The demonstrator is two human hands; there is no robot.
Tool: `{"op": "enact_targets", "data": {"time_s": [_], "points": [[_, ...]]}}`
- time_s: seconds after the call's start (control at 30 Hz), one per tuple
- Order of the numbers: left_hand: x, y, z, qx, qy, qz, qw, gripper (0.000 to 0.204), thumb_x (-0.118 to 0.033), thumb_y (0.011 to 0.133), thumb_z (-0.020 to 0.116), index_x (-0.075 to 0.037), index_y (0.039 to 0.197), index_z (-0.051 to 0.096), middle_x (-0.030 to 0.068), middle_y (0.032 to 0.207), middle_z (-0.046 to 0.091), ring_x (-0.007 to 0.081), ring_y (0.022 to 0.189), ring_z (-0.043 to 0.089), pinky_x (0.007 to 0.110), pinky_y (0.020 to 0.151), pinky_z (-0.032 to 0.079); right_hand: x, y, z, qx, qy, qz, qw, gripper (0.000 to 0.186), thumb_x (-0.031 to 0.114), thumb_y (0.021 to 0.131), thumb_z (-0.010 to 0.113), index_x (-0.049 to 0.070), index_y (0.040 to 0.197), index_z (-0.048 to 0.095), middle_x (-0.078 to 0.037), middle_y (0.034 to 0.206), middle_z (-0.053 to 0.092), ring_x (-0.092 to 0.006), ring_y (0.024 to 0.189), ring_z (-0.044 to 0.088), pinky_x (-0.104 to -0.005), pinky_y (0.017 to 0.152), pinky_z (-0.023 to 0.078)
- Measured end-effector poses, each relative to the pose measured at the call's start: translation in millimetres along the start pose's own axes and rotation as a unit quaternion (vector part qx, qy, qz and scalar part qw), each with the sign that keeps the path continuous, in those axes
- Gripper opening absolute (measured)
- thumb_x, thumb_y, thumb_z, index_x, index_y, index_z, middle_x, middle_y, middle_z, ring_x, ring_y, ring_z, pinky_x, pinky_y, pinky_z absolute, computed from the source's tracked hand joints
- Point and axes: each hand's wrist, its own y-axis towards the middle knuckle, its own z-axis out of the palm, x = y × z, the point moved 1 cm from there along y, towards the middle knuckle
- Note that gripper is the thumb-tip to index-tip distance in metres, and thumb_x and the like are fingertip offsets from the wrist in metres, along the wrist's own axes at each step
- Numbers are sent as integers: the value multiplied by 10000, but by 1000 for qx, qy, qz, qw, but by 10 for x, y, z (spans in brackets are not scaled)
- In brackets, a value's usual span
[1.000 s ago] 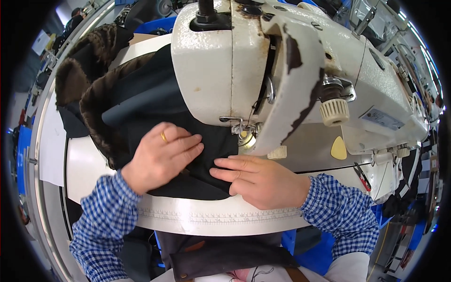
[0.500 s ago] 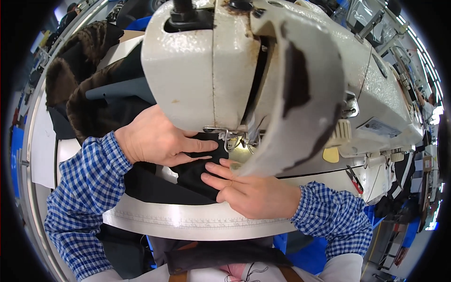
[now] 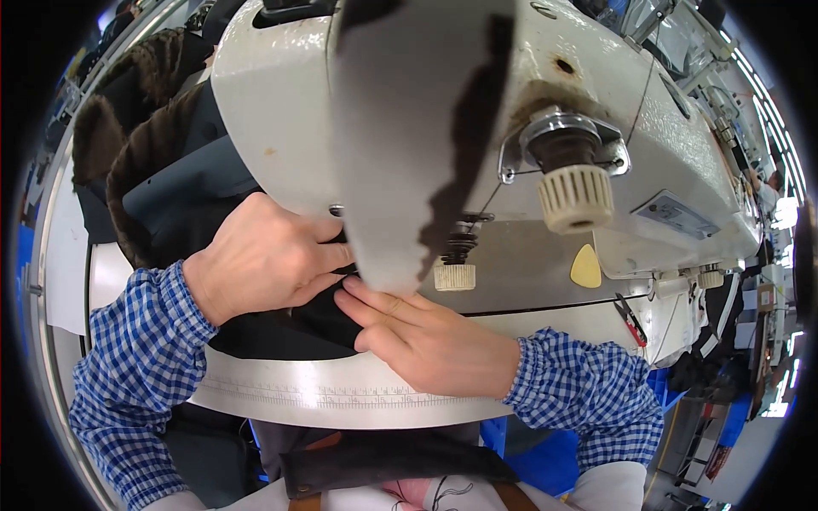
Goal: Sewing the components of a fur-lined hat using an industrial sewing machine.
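Black fabric (image 3: 273, 336) lies on the bed of a white sewing machine (image 3: 273, 111), between both hands and the table's front edge. My left hand (image 3: 260, 255) is closed on the fabric just left of the machine's needle area, its thumb and forefinger bent together. From the right, my right hand (image 3: 434, 345) meets it, fingers close together and gripping the fabric edge beside the left fingertips. A pale curved machine part (image 3: 409, 128) with dark patches hides the needle, presser foot and some right fingertips. Dark brown furry material (image 3: 102, 136) and a blue-grey piece (image 3: 187, 183) lie farther left.
Red-handled thread snips (image 3: 630, 322) and a yellow rounded piece (image 3: 585, 266) lie to the right. A ruler scale (image 3: 332, 397) runs along the table's curved front edge. A ribbed cream knob (image 3: 575, 196) sticks out of the machine. A metal rail (image 3: 53, 247) borders the left side.
The view has shifted, and the pale curved part now covers the needle area. My left fingers have drawn together on the fabric. My right fingertips have come up against them.
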Motion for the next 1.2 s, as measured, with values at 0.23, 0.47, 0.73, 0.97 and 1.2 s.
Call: {"op": "enact_targets", "data": {"time_s": [0.23, 0.47, 0.73, 0.97, 1.2], "points": [[-3, -50, 108, -15, 4, -31, 999, 106, -167, 703, 760, -93, 750, 701, 43, 752, 652, 241, 693, 674, 357, 579, 548, 0, 62, 34, -19, 36, 36, 999, 154, 90, 900, 581, -39, 976, 549, -280, 1322, 619, -383, 1334, 567, -444, 1092, 466], [-254, -65, 117, 54, 27, -126, 990, 371, -154, 771, 782, -61, 1130, 751, 26, 815, 653, 215, 709, 657, 339, 648, 530, 38, 95, -38, -15, 64, 26, 998, 174, 99, 878, 598, -43, 974, 571, -253, 1253, 656, -376, 1293, 600, -459, 1141, 445], [-392, -22, 27, 48, 13, -201, 978, 295, -96, 835, 721, -32, 1123, 734, 50, 777, 584, 240, 657, 625, 357, 570, 500, 78, 206, -115, -24, 48, 34, 998, 199, 142, 840, 613, -28, 939, 588, -218, 1181, 680, -377, 1254, 613, -486, 1159, 420], [-454, 89, 13, 13, -106, -274, 956, 314, -72, 911, 686, 17, 1212, 687, 112, 791, 577, 310, 655, 627, 414, 563, 504, 28, 200, -133, 13, 121, 48, 991, 208, 168, 845, 614, 22, 993, 617, -175, 1130, 673, -414, 1256, 580, -517, 1188, 357], [-565, -40, -241, 60, -156, -271, 948, 434, -123, 866, 771, 50, 1246, 652, 178, 946, 625, 360, 867, 651, 411, 758, 562, -84, 93, -108, 31, 166, 25, 985, 265, 154, 833, 630, 122, 1091, 678, -90, 1127, 677, -406, 1308, 526, -552, 1219, 298]]}}
